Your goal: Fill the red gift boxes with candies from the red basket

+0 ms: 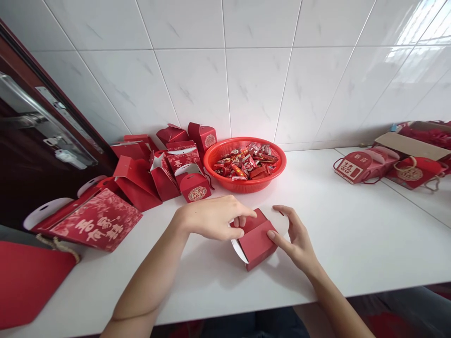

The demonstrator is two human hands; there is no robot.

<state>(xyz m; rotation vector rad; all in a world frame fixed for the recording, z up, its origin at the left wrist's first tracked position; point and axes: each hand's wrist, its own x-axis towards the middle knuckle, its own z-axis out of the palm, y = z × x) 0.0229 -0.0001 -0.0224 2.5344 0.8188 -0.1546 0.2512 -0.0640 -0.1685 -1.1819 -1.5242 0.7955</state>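
Observation:
A small red paper box point(255, 241) lies on the white table point(352, 234) in front of me, its white inner flap showing at the left. My left hand point(214, 218) rests on the box's top left, fingers curled over its flap. My right hand point(294, 234) holds the box's right side, thumb pressed on the top face and fingers behind. Beyond the box stands a red plastic basket point(246, 183) filled with wrapped candies point(246, 164).
Several folded red gift boxes point(183, 162) are piled at the back left by the tiled wall. A large red patterned bag point(95, 225) lies at the left. More red bags point(362, 166) and a cardboard box point(412, 145) sit at the right.

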